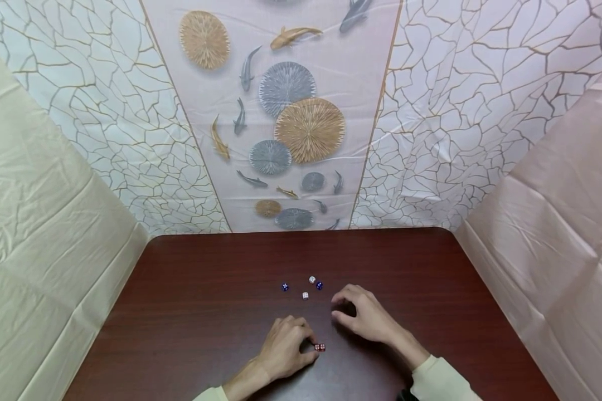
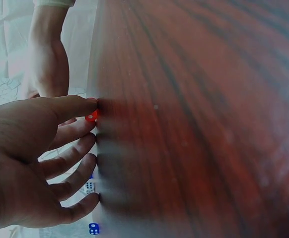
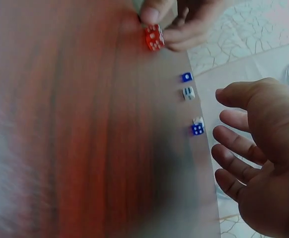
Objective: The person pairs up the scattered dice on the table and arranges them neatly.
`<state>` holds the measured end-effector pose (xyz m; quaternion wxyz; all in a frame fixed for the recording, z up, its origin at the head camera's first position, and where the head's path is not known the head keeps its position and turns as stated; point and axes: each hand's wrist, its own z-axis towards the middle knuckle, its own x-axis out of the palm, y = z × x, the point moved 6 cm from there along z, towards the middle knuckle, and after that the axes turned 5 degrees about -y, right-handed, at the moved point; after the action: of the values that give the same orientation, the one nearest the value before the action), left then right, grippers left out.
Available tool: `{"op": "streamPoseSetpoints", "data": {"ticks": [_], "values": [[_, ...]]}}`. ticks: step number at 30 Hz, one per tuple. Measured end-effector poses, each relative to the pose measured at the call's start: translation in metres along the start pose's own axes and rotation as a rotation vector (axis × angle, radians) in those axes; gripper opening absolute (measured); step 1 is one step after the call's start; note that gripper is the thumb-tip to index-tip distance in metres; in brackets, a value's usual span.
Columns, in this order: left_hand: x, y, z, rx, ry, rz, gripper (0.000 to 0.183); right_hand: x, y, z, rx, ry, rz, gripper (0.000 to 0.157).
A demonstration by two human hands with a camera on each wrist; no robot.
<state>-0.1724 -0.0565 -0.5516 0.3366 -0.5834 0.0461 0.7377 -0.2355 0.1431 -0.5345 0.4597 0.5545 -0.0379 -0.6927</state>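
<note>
Two red dice sit side by side on the dark wooden table, at the thumb and index fingertips of my left hand. In the left wrist view, a red die shows between that thumb and index finger, while the other fingers rest spread at the table surface. My right hand hovers to the right with fingers loosely bent and nothing in its grasp. From the right wrist, the red die stands against the left fingertips, dots facing the camera.
Beyond the hands lie a blue die on the left, a white die nearer, and another white die close to a second blue die. Patterned cloth hangs behind the table, with plain cloth at both sides.
</note>
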Motion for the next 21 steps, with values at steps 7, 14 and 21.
{"op": "streamPoseSetpoints", "data": {"ticks": [7,14,21], "values": [[0.001,0.0,0.0,-0.01,0.011,-0.002,0.016,0.001,-0.014,0.013,0.02,-0.021,-0.001,0.021],[0.001,0.0,0.0,-0.018,0.024,-0.01,0.016,0.006,-0.026,0.027,0.074,-0.008,0.011,0.02],[0.001,0.0,0.0,-0.016,0.02,-0.005,0.015,0.01,-0.034,0.038,0.086,0.005,0.018,0.022]]}}
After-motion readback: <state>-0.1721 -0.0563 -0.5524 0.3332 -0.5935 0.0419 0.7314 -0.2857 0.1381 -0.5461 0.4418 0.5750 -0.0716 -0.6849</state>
